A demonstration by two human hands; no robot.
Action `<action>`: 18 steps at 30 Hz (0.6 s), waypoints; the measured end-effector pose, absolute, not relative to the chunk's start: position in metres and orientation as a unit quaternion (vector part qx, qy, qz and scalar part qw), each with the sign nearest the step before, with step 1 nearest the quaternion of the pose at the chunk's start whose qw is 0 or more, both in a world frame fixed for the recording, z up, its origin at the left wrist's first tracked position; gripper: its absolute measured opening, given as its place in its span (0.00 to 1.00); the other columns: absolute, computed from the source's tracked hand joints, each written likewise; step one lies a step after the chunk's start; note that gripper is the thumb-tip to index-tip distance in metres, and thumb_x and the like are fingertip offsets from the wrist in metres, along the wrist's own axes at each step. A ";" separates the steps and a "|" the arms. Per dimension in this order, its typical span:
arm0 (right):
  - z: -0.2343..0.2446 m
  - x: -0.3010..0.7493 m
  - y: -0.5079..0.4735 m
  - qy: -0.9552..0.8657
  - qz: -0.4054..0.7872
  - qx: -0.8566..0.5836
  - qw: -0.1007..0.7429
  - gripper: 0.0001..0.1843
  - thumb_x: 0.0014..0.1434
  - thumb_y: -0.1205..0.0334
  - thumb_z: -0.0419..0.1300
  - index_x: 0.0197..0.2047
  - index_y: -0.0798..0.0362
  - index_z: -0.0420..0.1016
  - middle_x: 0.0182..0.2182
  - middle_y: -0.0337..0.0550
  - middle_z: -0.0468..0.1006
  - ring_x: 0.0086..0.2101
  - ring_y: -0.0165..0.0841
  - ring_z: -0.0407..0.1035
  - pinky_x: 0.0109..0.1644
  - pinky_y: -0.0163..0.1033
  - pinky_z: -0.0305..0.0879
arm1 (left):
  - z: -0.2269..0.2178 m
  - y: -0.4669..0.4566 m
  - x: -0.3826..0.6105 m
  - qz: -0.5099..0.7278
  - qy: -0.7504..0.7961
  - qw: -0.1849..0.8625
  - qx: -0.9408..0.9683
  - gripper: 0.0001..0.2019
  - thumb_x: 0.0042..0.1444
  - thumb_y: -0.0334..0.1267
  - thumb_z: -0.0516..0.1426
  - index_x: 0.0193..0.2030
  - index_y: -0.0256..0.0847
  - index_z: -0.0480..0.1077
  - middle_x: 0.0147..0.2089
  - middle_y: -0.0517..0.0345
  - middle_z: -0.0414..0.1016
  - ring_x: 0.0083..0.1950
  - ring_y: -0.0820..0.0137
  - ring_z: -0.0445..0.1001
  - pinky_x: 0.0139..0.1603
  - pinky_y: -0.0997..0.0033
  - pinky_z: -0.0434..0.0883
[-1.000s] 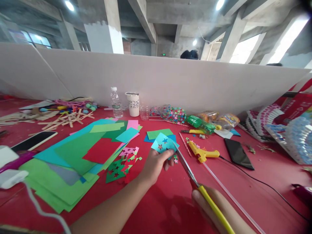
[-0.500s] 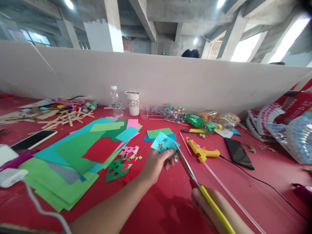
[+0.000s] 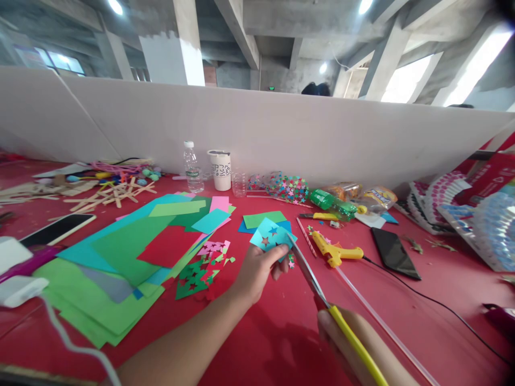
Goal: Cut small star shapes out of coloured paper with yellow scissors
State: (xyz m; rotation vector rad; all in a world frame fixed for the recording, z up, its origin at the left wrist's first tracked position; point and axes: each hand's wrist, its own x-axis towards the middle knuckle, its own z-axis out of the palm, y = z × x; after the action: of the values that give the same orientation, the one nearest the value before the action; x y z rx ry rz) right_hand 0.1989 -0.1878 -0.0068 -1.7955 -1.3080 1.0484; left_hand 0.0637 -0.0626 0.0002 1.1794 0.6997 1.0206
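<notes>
Above the red table, my left hand (image 3: 259, 271) pinches a light blue piece of paper (image 3: 261, 231) between thumb and fingers. Star-shaped holes show in the paper. My right hand (image 3: 350, 332) is wrapped round the yellow handle of a pair of scissors (image 3: 316, 284). Their long metal blades point up and left, and the tips meet the paper's right edge by my left thumb. Whether the blades are parted is hard to make out. Behind the blue paper lie a green paper (image 3: 263, 219) and a darker blue sheet. Small cut-out stars (image 3: 291, 261) lie just beyond my left fingers.
Stacked coloured paper (image 3: 120, 252) and star-punched green scraps (image 3: 191, 281) spread on the left. A yellow glue gun (image 3: 336, 249) with a cord and a black phone (image 3: 394, 253) lie right. A water bottle (image 3: 193, 169), a cup (image 3: 220, 170) and a star-covered bottle (image 3: 287, 186) line the white partition (image 3: 257, 134).
</notes>
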 end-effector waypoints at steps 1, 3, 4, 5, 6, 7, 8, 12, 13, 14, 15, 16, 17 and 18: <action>-0.008 0.199 -0.188 -0.502 0.402 -0.688 0.335 0.34 0.50 0.25 0.45 0.21 0.50 0.57 0.17 0.34 0.57 0.20 0.27 0.54 0.20 0.31 0.50 | 0.000 -0.063 0.064 0.451 0.308 0.656 0.521 0.11 0.51 0.40 0.57 0.23 0.38 0.66 0.17 0.62 0.67 0.17 0.77 0.61 0.17 0.76 0.55; -0.010 0.200 -0.188 -0.509 0.396 -0.689 0.331 0.34 0.50 0.25 0.44 0.21 0.50 0.56 0.18 0.34 0.57 0.20 0.27 0.54 0.21 0.31 0.51 | -0.001 -0.063 0.064 0.451 0.308 0.656 0.521 0.11 0.51 0.40 0.57 0.23 0.38 0.66 0.17 0.62 0.67 0.17 0.77 0.61 0.18 0.76 0.55; -0.011 0.200 -0.188 -0.514 0.392 -0.689 0.328 0.34 0.51 0.25 0.43 0.21 0.50 0.56 0.18 0.34 0.57 0.21 0.28 0.55 0.21 0.31 0.52 | -0.001 -0.062 0.064 0.451 0.308 0.657 0.521 0.10 0.51 0.40 0.57 0.23 0.38 0.66 0.17 0.62 0.67 0.17 0.77 0.61 0.18 0.76 0.55; -0.012 0.201 -0.188 -0.518 0.388 -0.690 0.324 0.34 0.51 0.25 0.43 0.21 0.50 0.56 0.18 0.34 0.57 0.21 0.28 0.55 0.21 0.31 0.52 | -0.001 -0.062 0.064 0.450 0.308 0.657 0.521 0.10 0.51 0.41 0.57 0.23 0.38 0.66 0.17 0.62 0.67 0.17 0.77 0.61 0.18 0.76 0.55; -0.012 0.201 -0.188 -0.520 0.385 -0.691 0.321 0.33 0.52 0.26 0.43 0.22 0.50 0.55 0.18 0.34 0.57 0.20 0.28 0.55 0.21 0.31 0.52 | -0.002 -0.062 0.063 0.450 0.309 0.657 0.520 0.10 0.50 0.41 0.58 0.23 0.38 0.66 0.17 0.62 0.67 0.17 0.77 0.61 0.18 0.77 0.55; -0.013 0.201 -0.188 -0.521 0.383 -0.693 0.318 0.32 0.53 0.27 0.43 0.22 0.50 0.55 0.18 0.34 0.58 0.20 0.28 0.55 0.21 0.31 0.52 | -0.002 -0.062 0.063 0.449 0.309 0.657 0.521 0.10 0.51 0.41 0.58 0.23 0.37 0.66 0.17 0.62 0.67 0.17 0.77 0.61 0.18 0.77 0.55; -0.013 0.202 -0.188 -0.520 0.385 -0.694 0.316 0.32 0.53 0.28 0.44 0.22 0.50 0.55 0.17 0.33 0.57 0.20 0.28 0.55 0.20 0.31 0.51 | -0.002 -0.061 0.064 0.449 0.309 0.656 0.522 0.11 0.51 0.41 0.58 0.23 0.37 0.66 0.17 0.61 0.67 0.17 0.77 0.61 0.18 0.77 0.55; -0.014 0.203 -0.186 -0.513 0.398 -0.695 0.310 0.31 0.54 0.29 0.46 0.21 0.50 0.54 0.16 0.33 0.56 0.18 0.27 0.52 0.19 0.31 0.48 | -0.002 -0.061 0.064 0.450 0.311 0.656 0.520 0.11 0.50 0.40 0.58 0.23 0.37 0.66 0.17 0.61 0.67 0.17 0.77 0.61 0.17 0.77 0.55; -0.015 0.204 -0.186 -0.514 0.398 -0.695 0.307 0.31 0.54 0.29 0.45 0.21 0.50 0.54 0.16 0.33 0.55 0.18 0.27 0.52 0.19 0.31 0.47 | -0.001 -0.062 0.064 0.450 0.312 0.656 0.519 0.11 0.50 0.40 0.58 0.23 0.37 0.67 0.17 0.61 0.67 0.17 0.77 0.61 0.17 0.77 0.55; -0.016 0.204 -0.186 -0.516 0.396 -0.696 0.305 0.31 0.54 0.28 0.44 0.22 0.50 0.54 0.16 0.33 0.56 0.18 0.27 0.52 0.19 0.31 0.48 | -0.001 -0.062 0.064 0.451 0.313 0.656 0.518 0.11 0.50 0.40 0.58 0.22 0.37 0.67 0.17 0.61 0.67 0.17 0.77 0.61 0.17 0.77 0.55; -0.017 0.204 -0.185 -0.521 0.392 -0.695 0.304 0.32 0.54 0.28 0.43 0.22 0.50 0.54 0.17 0.33 0.56 0.19 0.27 0.52 0.19 0.31 0.48 | -0.001 -0.062 0.064 0.452 0.314 0.656 0.517 0.11 0.50 0.40 0.58 0.22 0.37 0.66 0.17 0.61 0.67 0.17 0.77 0.61 0.17 0.77 0.55; -0.017 0.204 -0.185 -0.527 0.388 -0.693 0.303 0.32 0.54 0.28 0.43 0.22 0.50 0.54 0.17 0.34 0.56 0.19 0.27 0.53 0.20 0.31 0.48 | -0.001 -0.062 0.064 0.452 0.315 0.656 0.516 0.11 0.50 0.40 0.57 0.22 0.37 0.66 0.17 0.61 0.67 0.17 0.77 0.61 0.17 0.77 0.55; -0.017 0.205 -0.184 -0.532 0.384 -0.691 0.304 0.32 0.54 0.27 0.42 0.22 0.50 0.54 0.18 0.34 0.57 0.20 0.27 0.53 0.20 0.31 0.49 | 0.000 -0.062 0.064 0.452 0.314 0.656 0.516 0.11 0.51 0.40 0.57 0.22 0.37 0.66 0.17 0.61 0.67 0.17 0.77 0.61 0.17 0.77 0.55; -0.017 0.205 -0.184 -0.536 0.381 -0.689 0.305 0.32 0.54 0.27 0.42 0.22 0.50 0.54 0.18 0.35 0.57 0.20 0.28 0.54 0.20 0.31 0.49 | 0.000 -0.062 0.064 0.452 0.314 0.657 0.516 0.11 0.51 0.40 0.57 0.22 0.37 0.66 0.17 0.61 0.67 0.17 0.77 0.61 0.17 0.77 0.55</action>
State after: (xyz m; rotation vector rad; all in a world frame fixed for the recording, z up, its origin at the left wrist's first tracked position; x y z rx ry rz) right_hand 0.2047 -0.1842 -0.0171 -1.8251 -1.4181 1.0088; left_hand 0.0641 -0.0624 -0.0004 1.1700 0.7109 1.0231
